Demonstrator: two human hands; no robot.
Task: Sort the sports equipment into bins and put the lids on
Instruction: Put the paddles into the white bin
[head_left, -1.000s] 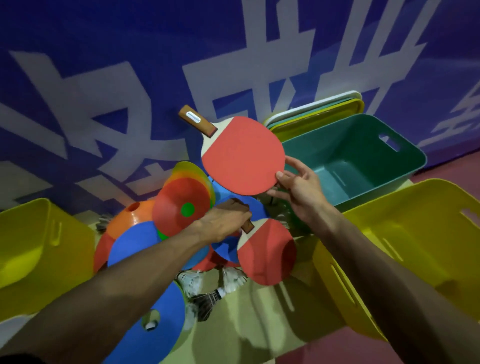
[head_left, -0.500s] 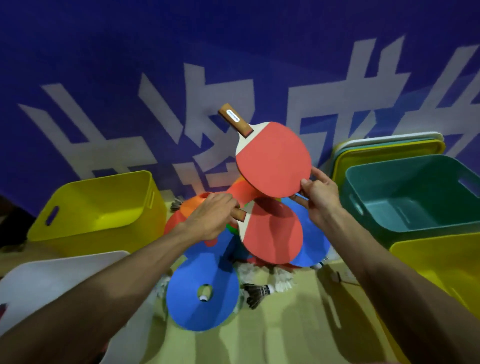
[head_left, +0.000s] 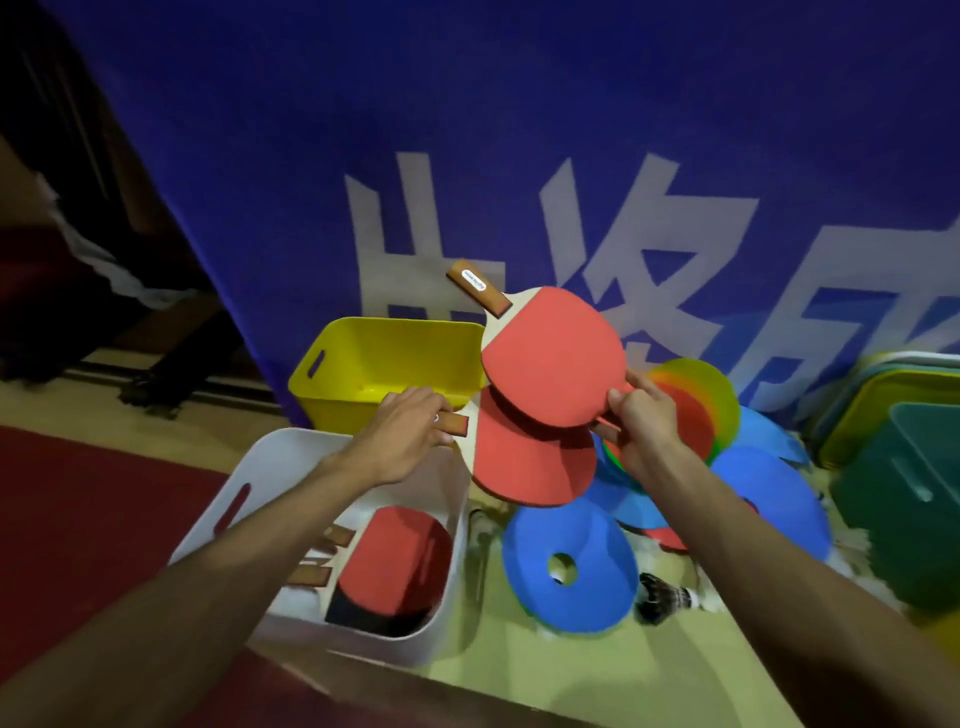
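Above white bin (head_left: 249, 499): left hand (head_left: 400, 441) grips lower paddle (head_left: 530, 462) handle; right hand (head_left: 644, 421) pinches upper paddle (head_left: 550, 358) edge, possibly another handle too.

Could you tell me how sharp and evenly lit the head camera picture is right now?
Head view: dim and uneven, the left background nearly black; the upper paddle is fairly sharp, while the white bin and forearms at the bottom edge smear with blur; the wide lens bends the banner edge.

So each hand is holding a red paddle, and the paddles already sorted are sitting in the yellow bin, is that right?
Not quite. The sorted paddles lie in the white bin, not the yellow bin, as the head view shows. The rest holds: the left hand and right hand each hold a red paddle.
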